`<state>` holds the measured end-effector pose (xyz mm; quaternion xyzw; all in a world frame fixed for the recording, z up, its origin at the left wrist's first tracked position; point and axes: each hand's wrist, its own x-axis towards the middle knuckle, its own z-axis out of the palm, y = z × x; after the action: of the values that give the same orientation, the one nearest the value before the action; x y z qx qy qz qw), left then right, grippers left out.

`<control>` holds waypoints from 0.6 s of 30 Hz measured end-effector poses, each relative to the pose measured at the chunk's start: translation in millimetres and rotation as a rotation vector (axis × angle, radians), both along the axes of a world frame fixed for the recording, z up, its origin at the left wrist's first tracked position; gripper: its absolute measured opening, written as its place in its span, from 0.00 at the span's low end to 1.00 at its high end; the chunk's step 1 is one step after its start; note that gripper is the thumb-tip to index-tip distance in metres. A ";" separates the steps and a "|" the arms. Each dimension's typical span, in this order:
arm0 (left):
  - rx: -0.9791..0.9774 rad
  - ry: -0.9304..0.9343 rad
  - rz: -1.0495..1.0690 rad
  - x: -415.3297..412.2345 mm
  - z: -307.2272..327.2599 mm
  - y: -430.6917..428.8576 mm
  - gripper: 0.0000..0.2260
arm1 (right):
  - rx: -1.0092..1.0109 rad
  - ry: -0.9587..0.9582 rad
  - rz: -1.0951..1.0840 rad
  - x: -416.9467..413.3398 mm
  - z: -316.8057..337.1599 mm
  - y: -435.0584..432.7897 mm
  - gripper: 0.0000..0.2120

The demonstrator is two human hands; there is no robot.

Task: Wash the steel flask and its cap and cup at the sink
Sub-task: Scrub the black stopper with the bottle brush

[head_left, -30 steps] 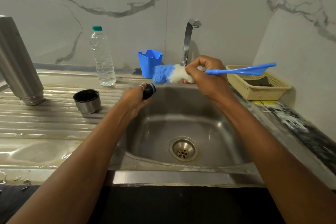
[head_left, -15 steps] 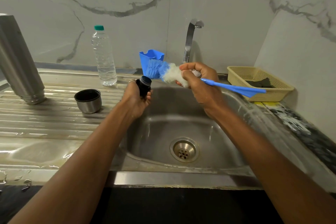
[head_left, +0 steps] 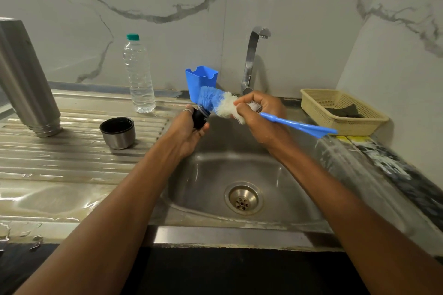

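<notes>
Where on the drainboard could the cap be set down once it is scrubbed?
The drainboard is bare in front of the flask and cup, and between the cup and the sink bowl. The back ledge is crowded: water bottle, blue holder, tap; the basket fills the right corner.

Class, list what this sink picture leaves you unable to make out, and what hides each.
Head view:
Steel flask: upper end cut off by the left edge.
Cap: mostly hidden by the left hand and the brush.
Dark item in the basket: too small to identify.
Brush neck: covered by the right hand.
</notes>
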<state>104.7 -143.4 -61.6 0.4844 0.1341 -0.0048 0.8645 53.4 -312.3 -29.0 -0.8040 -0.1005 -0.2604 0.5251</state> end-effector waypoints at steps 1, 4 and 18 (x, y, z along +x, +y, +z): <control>-0.006 -0.004 -0.004 -0.7 0.9 -1.6 0.11 | 0.009 -0.001 0.010 0.2 0.0 0.1 0.03; -0.029 0.010 0.043 1.4 2.3 4.5 0.10 | 0.014 0.015 0.034 2.1 3.8 -4.0 0.04; -0.151 0.025 0.044 3.2 2.5 12.7 0.11 | -0.054 -0.058 0.017 -10.4 2.2 12.5 0.04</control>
<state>107.9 -130.7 -59.1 0.4147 0.1548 -0.0019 0.8967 43.0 -299.8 -26.8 -0.8093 -0.1292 -0.2762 0.5021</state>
